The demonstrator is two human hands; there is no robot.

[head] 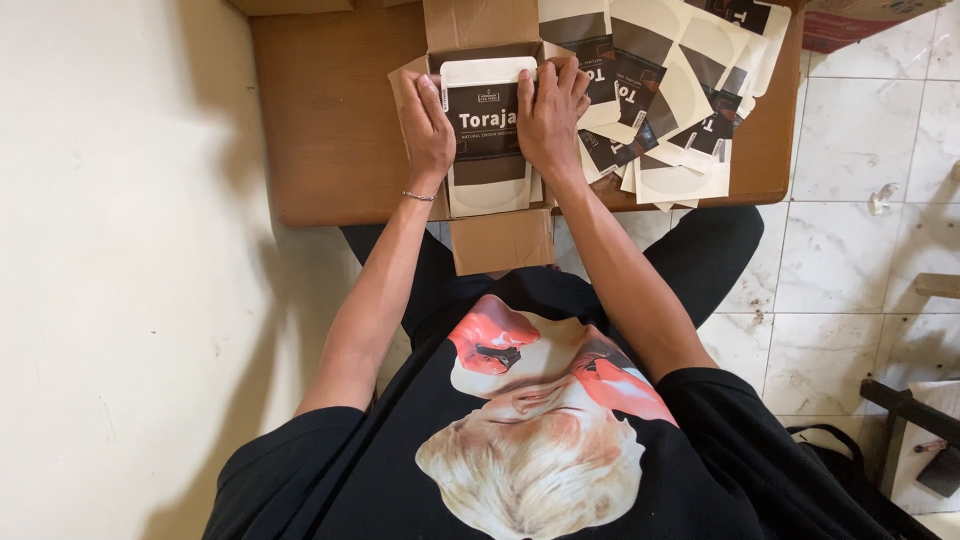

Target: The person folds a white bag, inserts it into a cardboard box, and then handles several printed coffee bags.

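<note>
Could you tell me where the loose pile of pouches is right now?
In the head view, the pile of pouches lies fanned on the wooden table, just right of the open cardboard box and the right hand.
</note>
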